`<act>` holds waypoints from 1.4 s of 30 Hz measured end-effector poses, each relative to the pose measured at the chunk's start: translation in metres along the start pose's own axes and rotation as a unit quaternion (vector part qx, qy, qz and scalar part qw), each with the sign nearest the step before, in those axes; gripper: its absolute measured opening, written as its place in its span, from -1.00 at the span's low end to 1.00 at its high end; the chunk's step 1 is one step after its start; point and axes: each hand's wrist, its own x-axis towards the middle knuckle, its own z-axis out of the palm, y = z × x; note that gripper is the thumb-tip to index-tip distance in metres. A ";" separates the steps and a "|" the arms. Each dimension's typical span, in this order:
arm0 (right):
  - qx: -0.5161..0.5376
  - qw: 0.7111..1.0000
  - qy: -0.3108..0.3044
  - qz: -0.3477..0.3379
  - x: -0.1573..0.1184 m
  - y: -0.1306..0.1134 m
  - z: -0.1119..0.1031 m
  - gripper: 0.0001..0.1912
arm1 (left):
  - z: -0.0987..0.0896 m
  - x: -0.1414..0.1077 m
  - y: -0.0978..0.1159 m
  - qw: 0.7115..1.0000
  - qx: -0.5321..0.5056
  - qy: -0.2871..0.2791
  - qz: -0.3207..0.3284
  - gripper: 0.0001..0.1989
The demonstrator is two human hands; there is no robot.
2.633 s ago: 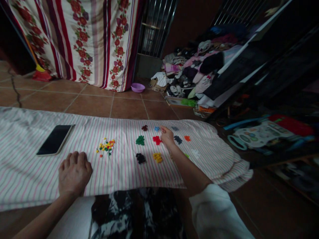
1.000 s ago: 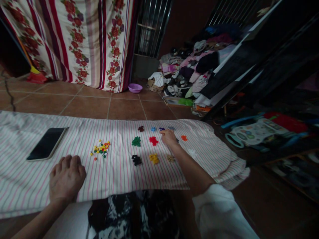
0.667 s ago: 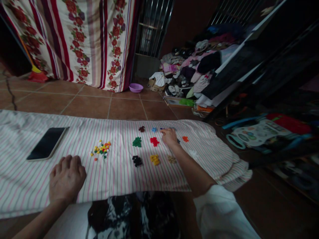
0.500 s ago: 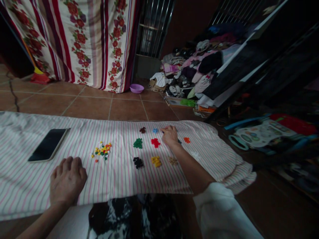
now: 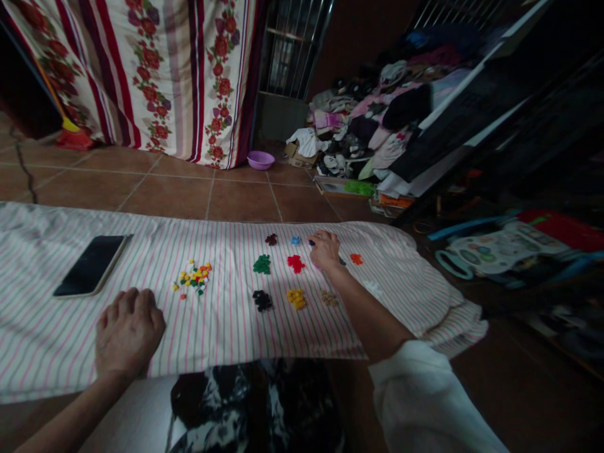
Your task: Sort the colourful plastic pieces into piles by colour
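Note:
My left hand [image 5: 129, 328] lies palm down on the striped cloth [image 5: 226, 327], fingers resting on it, below a black phone [image 5: 89, 265]. To its right sits a loose mix of small colored pieces [image 5: 194, 278]. My right hand [image 5: 325, 248] reaches to the far row, fingertips down at a small dark blue pile [image 5: 312, 243]; whether a piece is pinched is too small to tell. Around it are light blue [image 5: 295, 240], brown [image 5: 270, 240], red [image 5: 296, 263], green [image 5: 262, 264] and orange pieces [image 5: 356, 258]. Nearer lie black [image 5: 262, 300], yellow [image 5: 296, 298] and tan piles [image 5: 329, 297].
White pieces [image 5: 372, 287] lie right of my right forearm. Beyond the cloth are a tiled floor [image 5: 179, 189], a purple basin [image 5: 260, 160], a floral curtain [image 5: 179, 75] and heaped clothes [image 5: 368, 119]. A baby walker [image 5: 491, 248] stands at the right.
The view has shifted slightly, so the cloth sits a little higher. My right hand stays by the far row, with its fingers slightly shifted and more dark blue showing. My left hand stays resting.

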 end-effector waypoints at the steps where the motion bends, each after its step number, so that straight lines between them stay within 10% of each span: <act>1: 0.011 1.000 0.007 -0.001 0.000 -0.001 0.000 -0.54 | 0.000 0.000 0.000 1.000 0.003 -0.001 0.000 -0.67; 11: 0.151 0.985 0.036 -0.071 -0.002 -0.041 -0.022 -0.61 | 0.001 -0.004 -0.004 1.000 0.012 0.003 -0.001 -0.64; 22: 0.076 0.988 -0.127 -0.039 0.005 -0.113 -0.010 -0.55 | 0.015 -0.002 -0.010 1.000 -0.007 0.025 -0.002 -0.66; 42: 0.111 0.979 -0.144 -0.094 0.028 -0.116 0.020 -0.62 | 0.023 -0.002 -0.012 0.999 -0.013 0.046 -0.001 -0.66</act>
